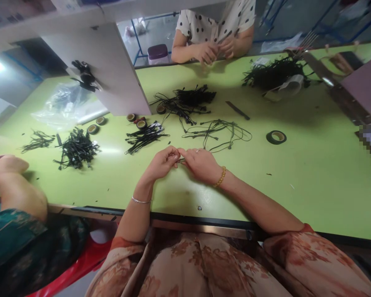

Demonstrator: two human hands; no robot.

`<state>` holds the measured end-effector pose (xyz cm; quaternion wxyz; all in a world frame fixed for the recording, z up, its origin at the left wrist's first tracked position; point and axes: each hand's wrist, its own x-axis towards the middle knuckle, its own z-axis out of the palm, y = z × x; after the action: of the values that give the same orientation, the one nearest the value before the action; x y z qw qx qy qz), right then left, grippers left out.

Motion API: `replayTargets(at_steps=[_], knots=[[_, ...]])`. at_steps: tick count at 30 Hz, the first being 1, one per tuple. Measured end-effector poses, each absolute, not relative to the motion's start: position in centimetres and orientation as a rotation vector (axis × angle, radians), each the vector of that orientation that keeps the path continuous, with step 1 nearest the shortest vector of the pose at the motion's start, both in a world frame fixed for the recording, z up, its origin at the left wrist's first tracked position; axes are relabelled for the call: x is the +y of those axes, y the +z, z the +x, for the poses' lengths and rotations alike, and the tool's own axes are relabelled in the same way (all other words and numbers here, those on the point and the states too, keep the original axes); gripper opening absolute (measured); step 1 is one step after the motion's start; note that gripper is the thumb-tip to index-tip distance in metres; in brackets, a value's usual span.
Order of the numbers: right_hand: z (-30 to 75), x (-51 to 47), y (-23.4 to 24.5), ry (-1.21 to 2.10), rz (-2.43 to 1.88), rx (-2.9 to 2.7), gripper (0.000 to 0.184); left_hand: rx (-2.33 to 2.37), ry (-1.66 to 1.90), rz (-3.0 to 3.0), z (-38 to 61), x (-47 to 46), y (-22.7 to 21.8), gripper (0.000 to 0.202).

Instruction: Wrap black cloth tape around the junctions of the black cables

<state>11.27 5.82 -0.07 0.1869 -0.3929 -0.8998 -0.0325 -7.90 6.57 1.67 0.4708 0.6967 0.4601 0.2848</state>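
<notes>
My left hand (163, 162) and my right hand (202, 164) meet over the green table, fingertips pinched close together. Between them is a short stretch of thin black cable (181, 160); the fingers cover most of it. Just beyond my hands lie loose black cables (222, 133) with small connectors, spread in loops. To the left of these is a bundle of folded black cables (145, 138). A roll of black tape (276, 137) lies to the right of my right hand.
Further black cable piles (77, 148) (191, 99) (275, 72) lie around the table (297, 202). Small tape rolls (93, 129) sit near a white upright panel (123, 74). A dark flat strip (237, 110) lies beyond. Co-workers sit opposite (216, 33) and at left (15, 189).
</notes>
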Motion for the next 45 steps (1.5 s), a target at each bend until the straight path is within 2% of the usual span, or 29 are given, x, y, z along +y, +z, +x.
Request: replayTargets(at_steps=[4,8,15,20,27,35,45], knots=[[12.7,6.6,0.7,0.115,-1.263,-2.527,0.033,1.004,0.651,1.602,-8.9,7.0,2.0,0.027],[13.6,7.2,1.4,0.241,-1.26,-2.512,0.032,1.113,0.634,1.684,-9.1,7.0,2.4,0.023],[13.8,7.6,1.9,0.308,-1.359,-2.617,0.034,1.309,0.427,1.997,-8.5,6.6,2.4,0.025],[13.6,7.6,2.0,0.319,-1.427,-2.635,0.035,1.434,0.491,2.171,-6.4,6.2,1.4,0.029],[14.9,8.2,1.8,0.365,-1.282,-2.616,0.038,1.516,0.408,2.244,-4.6,5.2,1.5,0.027],[18.4,10.0,2.7,0.812,-0.977,-2.352,0.031,1.375,0.518,2.06,-5.6,5.5,2.6,0.02],[19.4,10.5,2.4,0.816,-1.05,-2.144,0.031,1.318,0.567,1.956,-5.7,5.7,2.5,0.019]])
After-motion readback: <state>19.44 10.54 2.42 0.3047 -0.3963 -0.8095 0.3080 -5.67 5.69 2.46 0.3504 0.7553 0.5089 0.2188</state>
